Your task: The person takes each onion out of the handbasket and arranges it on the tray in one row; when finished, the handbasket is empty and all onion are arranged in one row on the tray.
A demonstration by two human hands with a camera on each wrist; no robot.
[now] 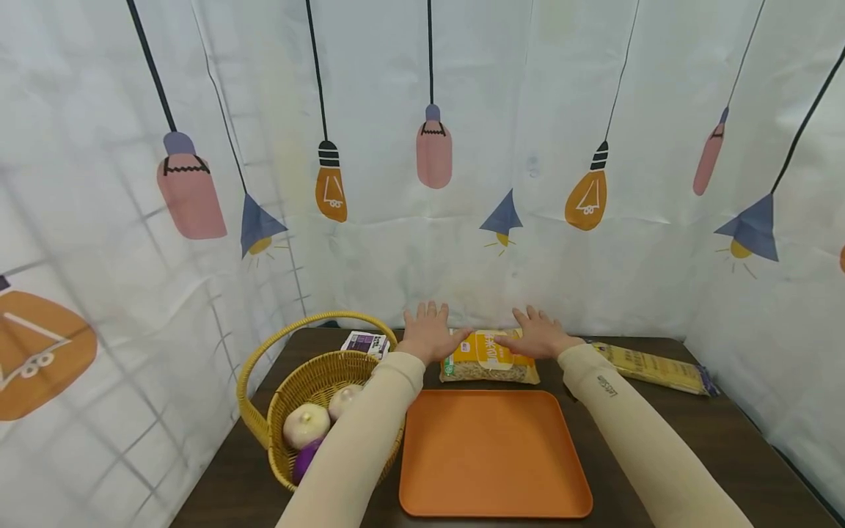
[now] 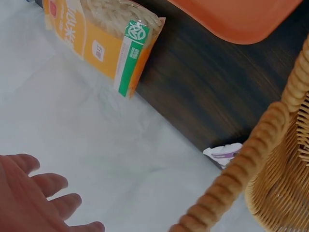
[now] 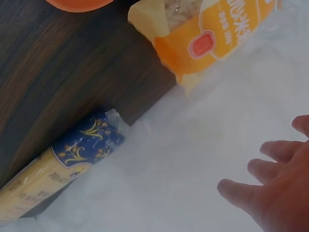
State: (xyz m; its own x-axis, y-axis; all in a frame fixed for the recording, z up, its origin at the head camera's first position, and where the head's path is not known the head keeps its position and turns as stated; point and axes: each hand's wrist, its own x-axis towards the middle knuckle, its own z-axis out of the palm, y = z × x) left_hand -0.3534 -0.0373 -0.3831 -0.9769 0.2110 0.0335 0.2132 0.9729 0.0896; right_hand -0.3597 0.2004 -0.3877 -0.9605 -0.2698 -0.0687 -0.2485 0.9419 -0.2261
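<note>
Both hands reach out over the far edge of the table, fingers spread and holding nothing. My left hand point(image 1: 430, 334) is above the left end of an orange-and-clear food bag point(image 1: 490, 359), which has a green stripe in the left wrist view. Over the bag's right end is my right hand point(image 1: 538, 334). Whether either hand touches the bag cannot be told from the head view; in both wrist views the fingers stand apart from it. An orange tray point(image 1: 495, 451) lies in front of the bag, between the forearms. To the right lies a long yellow pack point(image 1: 650, 367) with a blue end.
At left stands a wicker basket point(image 1: 280, 400) with a tall handle, partly behind the left sleeve. White onions point(image 1: 306, 425) and a purple one point(image 1: 306, 458) are in it. A white-and-purple packet point(image 1: 365, 343) lies behind it. A white lamp-print curtain point(image 1: 383, 271) borders the dark table point(image 1: 667, 447).
</note>
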